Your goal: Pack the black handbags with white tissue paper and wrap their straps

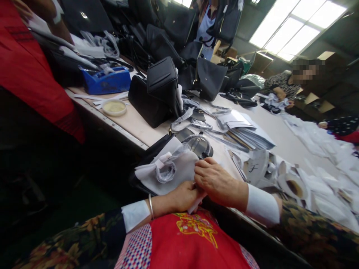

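Observation:
My left hand [183, 197] is closed around a folded white sheet [195, 206], whose end shows below the fingers. Against it presses my right hand [217, 183], fingers curled and bunched together; what lies inside them is hidden. Just beyond both hands a black handbag [153, 149] leans at the table edge, partly covered by a white liner sheet [183, 164]. On that sheet rests a coiled strap in clear plastic wrap [166, 172]. A dark strap with a buckle [199, 144], also wrapped in plastic, lies behind my right hand.
Black handbags [162, 86] crowd the table [140, 140]. A blue bin [106, 79] and a round dish of pale paste [114, 107] stand at left. Stacked sheets [246, 129] and tape rolls [291, 185] lie right. A co-worker in red [36, 74] is at left; others sit farther off.

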A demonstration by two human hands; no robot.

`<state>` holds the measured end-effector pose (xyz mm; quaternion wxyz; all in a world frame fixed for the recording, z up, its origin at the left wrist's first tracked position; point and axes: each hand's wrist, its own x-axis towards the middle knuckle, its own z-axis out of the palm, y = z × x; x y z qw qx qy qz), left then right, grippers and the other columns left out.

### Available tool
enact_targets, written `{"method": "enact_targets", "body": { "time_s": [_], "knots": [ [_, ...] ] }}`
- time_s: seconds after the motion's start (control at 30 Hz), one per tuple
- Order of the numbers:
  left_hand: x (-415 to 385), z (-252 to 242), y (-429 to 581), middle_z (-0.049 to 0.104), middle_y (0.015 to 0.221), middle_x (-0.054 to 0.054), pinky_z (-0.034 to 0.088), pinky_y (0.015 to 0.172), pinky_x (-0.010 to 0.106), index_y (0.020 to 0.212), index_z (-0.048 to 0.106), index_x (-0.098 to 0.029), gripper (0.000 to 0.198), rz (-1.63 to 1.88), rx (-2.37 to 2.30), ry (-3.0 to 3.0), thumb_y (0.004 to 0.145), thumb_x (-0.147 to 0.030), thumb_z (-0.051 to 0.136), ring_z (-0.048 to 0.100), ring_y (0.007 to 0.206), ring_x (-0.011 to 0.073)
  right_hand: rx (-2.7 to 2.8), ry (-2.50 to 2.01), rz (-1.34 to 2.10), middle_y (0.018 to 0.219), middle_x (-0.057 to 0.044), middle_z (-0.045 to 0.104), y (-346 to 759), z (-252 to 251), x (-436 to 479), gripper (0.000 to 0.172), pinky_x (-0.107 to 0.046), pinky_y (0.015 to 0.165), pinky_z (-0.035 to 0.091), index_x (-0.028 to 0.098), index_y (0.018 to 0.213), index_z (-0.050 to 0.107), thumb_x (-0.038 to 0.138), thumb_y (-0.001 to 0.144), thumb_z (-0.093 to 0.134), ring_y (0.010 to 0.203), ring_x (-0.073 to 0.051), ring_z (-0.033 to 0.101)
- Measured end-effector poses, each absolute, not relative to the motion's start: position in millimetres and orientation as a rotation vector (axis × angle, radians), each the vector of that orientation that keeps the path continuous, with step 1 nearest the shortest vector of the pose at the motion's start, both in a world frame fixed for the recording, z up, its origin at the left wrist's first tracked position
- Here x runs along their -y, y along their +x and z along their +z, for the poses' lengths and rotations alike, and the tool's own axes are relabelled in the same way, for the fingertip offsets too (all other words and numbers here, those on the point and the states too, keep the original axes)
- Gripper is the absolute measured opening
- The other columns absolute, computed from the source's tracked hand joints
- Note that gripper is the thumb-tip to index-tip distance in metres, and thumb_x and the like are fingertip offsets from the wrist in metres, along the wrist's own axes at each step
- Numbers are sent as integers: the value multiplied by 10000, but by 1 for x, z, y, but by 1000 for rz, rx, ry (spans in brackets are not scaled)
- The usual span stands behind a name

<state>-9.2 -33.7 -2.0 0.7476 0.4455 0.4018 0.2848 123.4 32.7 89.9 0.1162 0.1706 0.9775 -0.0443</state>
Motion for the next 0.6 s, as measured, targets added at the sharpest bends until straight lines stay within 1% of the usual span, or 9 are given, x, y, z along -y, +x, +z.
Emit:
{"method": "enact_targets", "body": {
  "time_s": [0.1, 0.17, 0.27, 0.33, 0.47, 0.53, 0.6],
  "knots": [
    [31, -2, -12, 611, 614, 13, 390, 505, 252, 716, 618, -164, 431, 546, -899, 1181, 890, -553, 550, 549, 550, 143, -2937, 499, -71, 861, -91, 648, 130, 84, -26, 97, -441, 898, 337, 186, 782, 610, 167, 876, 626, 979, -277, 515],
    [31, -2, -12, 619, 633, 14, 402, 520, 254, 704, 614, -165, 375, 548, -941, 1224, 869, -501, 588, 565, 574, 150, -2999, 493, -34, 861, -86, 647, 135, 81, -25, 90, -450, 940, 333, 184, 788, 608, 150, 868, 632, 1015, -286, 513],
    [33, 0, -8, 558, 551, -6, 366, 465, 259, 676, 576, -181, 365, 574, -947, 1133, 857, -497, 591, 517, 484, 144, -3090, 469, -51, 872, -73, 651, 143, 78, -25, 83, -454, 1000, 318, 170, 814, 616, 161, 896, 619, 1107, -290, 509],
    [34, 0, -6, 534, 525, -18, 354, 442, 259, 686, 568, -187, 344, 589, -923, 1068, 846, -490, 598, 491, 444, 139, -3124, 468, -126, 898, -67, 667, 149, 78, -25, 107, -452, 1024, 308, 168, 841, 632, 173, 937, 585, 1164, -284, 506],
    [34, -4, -5, 536, 510, -30, 362, 433, 248, 732, 571, -191, 308, 597, -919, 1011, 827, -478, 631, 490, 431, 137, -3146, 499, -311, 959, -61, 700, 158, 80, -25, 165, -441, 1009, 330, 184, 922, 680, 207, 994, 534, 1210, -277, 512],
    [33, -7, -6, 530, 500, -40, 352, 428, 237, 742, 565, -192, 336, 595, -901, 1004, 799, -505, 672, 482, 428, 130, -3136, 501, -351, 1008, -70, 706, 163, 79, -25, 191, -437, 1008, 340, 192, 940, 689, 252, 1014, 524, 1243, -285, 503],
    [32, -10, -7, 532, 506, -46, 338, 423, 225, 750, 567, -186, 354, 592, -869, 977, 758, -507, 716, 466, 424, 116, -3121, 502, -350, 1091, -75, 705, 169, 78, -24, 215, -448, 1041, 323, 199, 986, 691, 346, 1021, 538, 1294, -299, 478]
  ]
}}
